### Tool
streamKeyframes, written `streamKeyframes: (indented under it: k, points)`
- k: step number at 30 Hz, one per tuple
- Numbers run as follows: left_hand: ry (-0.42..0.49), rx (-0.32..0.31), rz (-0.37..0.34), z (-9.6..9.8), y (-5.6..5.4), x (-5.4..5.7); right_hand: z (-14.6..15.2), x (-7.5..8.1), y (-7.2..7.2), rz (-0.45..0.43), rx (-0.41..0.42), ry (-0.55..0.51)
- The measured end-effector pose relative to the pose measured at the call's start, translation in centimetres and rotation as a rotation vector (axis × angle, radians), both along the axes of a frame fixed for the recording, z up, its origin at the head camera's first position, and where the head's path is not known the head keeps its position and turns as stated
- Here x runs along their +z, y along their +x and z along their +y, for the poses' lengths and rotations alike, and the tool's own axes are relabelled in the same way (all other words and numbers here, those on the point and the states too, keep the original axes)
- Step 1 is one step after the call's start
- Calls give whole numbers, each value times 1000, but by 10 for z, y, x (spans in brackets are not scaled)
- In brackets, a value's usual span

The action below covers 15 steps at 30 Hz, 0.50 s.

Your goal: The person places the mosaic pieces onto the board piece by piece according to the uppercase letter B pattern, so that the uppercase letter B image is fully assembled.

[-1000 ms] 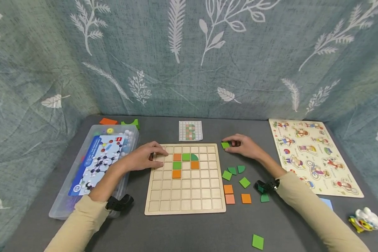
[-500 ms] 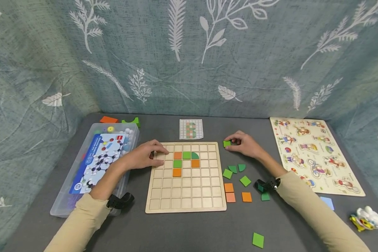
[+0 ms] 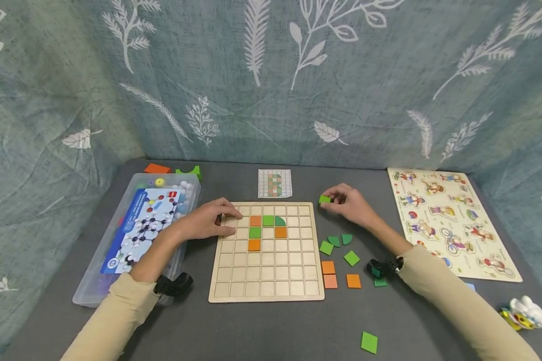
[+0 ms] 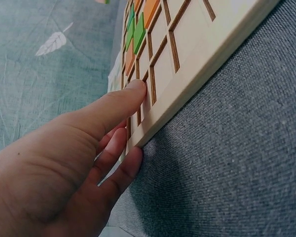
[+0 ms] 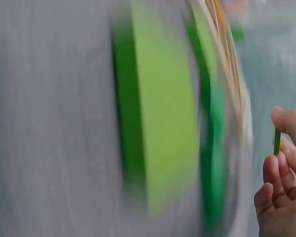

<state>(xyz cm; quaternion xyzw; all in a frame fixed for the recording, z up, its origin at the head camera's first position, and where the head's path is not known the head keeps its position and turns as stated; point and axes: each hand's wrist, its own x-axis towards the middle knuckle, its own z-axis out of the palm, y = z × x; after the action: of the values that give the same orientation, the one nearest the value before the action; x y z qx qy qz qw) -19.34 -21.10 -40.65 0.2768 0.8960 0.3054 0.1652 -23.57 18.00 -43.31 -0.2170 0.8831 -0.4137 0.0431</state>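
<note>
My right hand (image 3: pixel 350 204) pinches a green square tile (image 3: pixel 325 199) between thumb and fingers, just above the table to the right of the board. In the right wrist view this tile (image 5: pixel 277 141) is seen edge-on. My left hand (image 3: pixel 210 219) holds the upper left edge of the wooden grid board (image 3: pixel 266 291). In the left wrist view the thumb (image 4: pixel 130 94) lies on the grid, with other fingers curled at the outer edge. Several orange and green tiles, among them a dark green quarter-round piece (image 3: pixel 279 221), sit in its upper cells.
Loose green tiles (image 3: pixel 351 258) and orange tiles (image 3: pixel 354 281) lie right of the board. Behind it is a small printed pattern card (image 3: pixel 274 183). A clear plastic box (image 3: pixel 86 296) stands left, a picture puzzle board (image 3: pixel 474 250) right, and a toy figure (image 3: pixel 526 315) front right.
The right hand has lifted slightly with the green tile, whose tilt has changed. The left hand keeps its place on the board, and the tiles in the grid are unchanged.
</note>
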Motion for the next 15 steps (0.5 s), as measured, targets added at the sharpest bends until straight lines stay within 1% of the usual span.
streamKeyframes:
  k: [2,4,6,8,10,13,15]
  points:
    - [-2,3,-3,0,0,1,-18,5,13,55,60,-8]
    - [-2,4,-3,0,1,1,-39,9,27,124,149,0]
    - [0,9,-3,0,0,2,-58,10,39,174,241,13]
    - [8,6,3,0,0,2,-75,11,49,200,321,33]
    - [12,3,6,0,-1,3,-88,11,57,206,380,66]
    - [6,-1,3,0,-1,3,-102,12,64,197,436,112]
    - [-1,-5,5,0,-1,2,-108,12,66,191,456,137]
